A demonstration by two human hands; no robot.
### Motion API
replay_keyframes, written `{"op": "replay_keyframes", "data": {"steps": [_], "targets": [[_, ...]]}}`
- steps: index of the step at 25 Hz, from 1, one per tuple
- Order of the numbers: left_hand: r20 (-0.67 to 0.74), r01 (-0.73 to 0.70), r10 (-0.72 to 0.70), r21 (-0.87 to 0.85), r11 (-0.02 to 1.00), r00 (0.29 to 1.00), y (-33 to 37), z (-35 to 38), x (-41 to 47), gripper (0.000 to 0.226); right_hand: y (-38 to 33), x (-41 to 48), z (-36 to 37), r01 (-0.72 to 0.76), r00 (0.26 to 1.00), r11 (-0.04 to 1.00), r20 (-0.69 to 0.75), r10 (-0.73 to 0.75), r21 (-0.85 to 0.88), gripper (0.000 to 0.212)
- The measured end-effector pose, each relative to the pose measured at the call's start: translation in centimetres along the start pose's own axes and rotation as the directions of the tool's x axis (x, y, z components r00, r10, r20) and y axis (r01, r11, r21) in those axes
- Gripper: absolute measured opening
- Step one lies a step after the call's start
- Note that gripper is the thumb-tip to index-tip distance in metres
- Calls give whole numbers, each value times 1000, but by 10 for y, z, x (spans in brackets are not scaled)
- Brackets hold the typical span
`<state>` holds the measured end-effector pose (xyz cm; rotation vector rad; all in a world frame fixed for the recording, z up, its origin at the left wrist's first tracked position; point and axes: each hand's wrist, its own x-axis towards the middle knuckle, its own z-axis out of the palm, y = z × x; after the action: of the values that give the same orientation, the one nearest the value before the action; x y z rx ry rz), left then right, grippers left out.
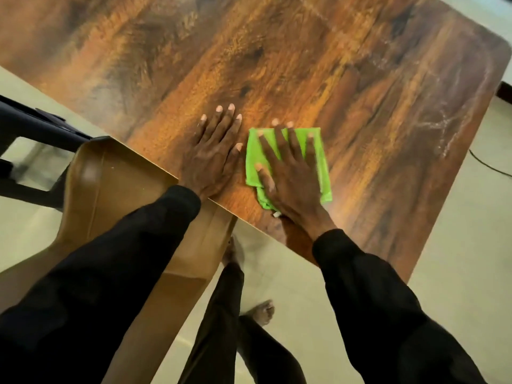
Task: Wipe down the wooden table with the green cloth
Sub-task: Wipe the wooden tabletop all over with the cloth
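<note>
While my right hand (288, 173) presses flat, fingers spread, on the folded green cloth (318, 162), my left hand (213, 156) rests open beside it — glossy wood-grain worktop (360, 92).

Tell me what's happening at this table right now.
A person in black sleeves is wiping a wooden table. The right hand presses flat on a folded green cloth near the table's near edge, fingers spread over it. The left hand rests flat on the bare wood beside the cloth, apparently for support. Pale smears show toward the table's far right side.
</note>
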<state>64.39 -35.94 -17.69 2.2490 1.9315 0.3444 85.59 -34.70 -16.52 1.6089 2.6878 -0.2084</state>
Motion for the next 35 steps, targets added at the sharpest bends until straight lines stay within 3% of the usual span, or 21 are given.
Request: {"op": "replay_keyframes", "data": {"steps": [3, 6, 10, 13, 16, 20, 24, 27, 30, 32, 35], "targets": [[10, -28, 28, -32, 999, 1000, 10, 1, -7, 57, 7, -75, 9, 114, 993, 993, 12, -114, -6, 66], [17, -20, 21, -59, 998, 1000, 10, -1, -8, 56, 45, -106, 1, -29, 999, 1000, -19, 29, 13, 65], [3, -15, 15, -75, 997, 1000, 10, 0, -8, 55, 41, -49, -7, -163, 987, 987, -3, 163, 9, 68], [-5, -27, 27, -66, 997, 1000, 7, 0, -9, 55, 7, -46, -2, 4, 999, 1000, 34, -4, -15, 68], [-33, -59, 57, -61, 996, 998, 7, 0, -8, 53, 15, -111, 9, 140, 990, 990, 16, -140, 2, 65], [-44, -49, 47, -64, 997, 998, 11, -3, -9, 52, 85, -175, -1, -56, 998, 998, -17, 56, -6, 64], [-62, -53, 48, -88, 995, 997, 14, -6, -9, 51, 118, -116, -14, -268, 960, 963, -77, 268, 16, 66], [-55, -61, 56, -90, 994, 997, 11, -3, -6, 52, 101, -105, -3, -101, 994, 995, -47, 101, -1, 66], [-56, -40, 36, -83, 996, 998, 10, -3, -3, 52, 98, -163, 9, 126, 992, 992, 31, -126, -7, 66], [-54, -30, 27, -63, 998, 998, 12, 0, -7, 52, 118, -187, 4, 132, 991, 991, 35, -132, 11, 64], [-61, 1, -2, -15, 1000, 998, 16, 4, -6, 53, 142, -157, -5, -37, 999, 999, -11, 37, 17, 63]]}}
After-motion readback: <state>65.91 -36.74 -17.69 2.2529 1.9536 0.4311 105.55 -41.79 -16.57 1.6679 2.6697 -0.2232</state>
